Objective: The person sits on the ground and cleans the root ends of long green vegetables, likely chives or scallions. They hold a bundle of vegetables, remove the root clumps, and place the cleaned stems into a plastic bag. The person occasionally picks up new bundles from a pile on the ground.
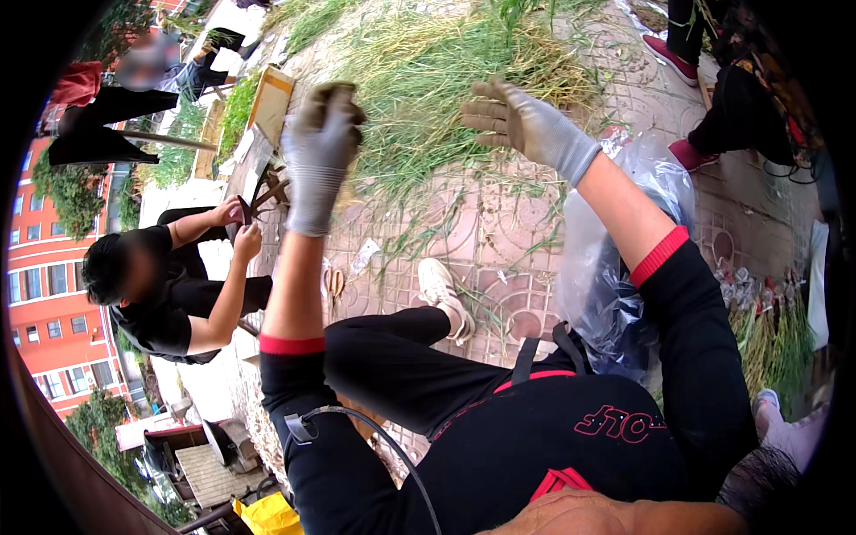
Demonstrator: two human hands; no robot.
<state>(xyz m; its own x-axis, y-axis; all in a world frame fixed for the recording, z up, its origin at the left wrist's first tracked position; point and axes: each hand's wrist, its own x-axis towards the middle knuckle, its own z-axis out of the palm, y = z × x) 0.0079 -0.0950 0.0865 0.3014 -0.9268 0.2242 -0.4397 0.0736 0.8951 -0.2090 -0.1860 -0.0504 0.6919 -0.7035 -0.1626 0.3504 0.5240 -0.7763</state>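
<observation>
Both my hands wear grey knit gloves with brown coated palms and are raised before me. My left hand point(321, 150) is blurred, with its fingers curled; whether anything is inside them is hidden. On the other side, my right hand point(525, 124) holds nothing, its fingers straight and apart. Beyond and between them, a broad heap of cut green and yellowing grass stalks point(428, 87) covers the paving. A pair of scissors point(334, 282) lies on the ground below my left hand, beside a small plastic wrapper point(365, 255).
A large clear plastic bag point(595, 267) with dark contents lies below my right forearm. At left a person in black point(167, 287) holds a dark curved object. Tied grass bundles point(769, 334) are at right, near other people's legs. A cable point(394, 445) crosses my left sleeve.
</observation>
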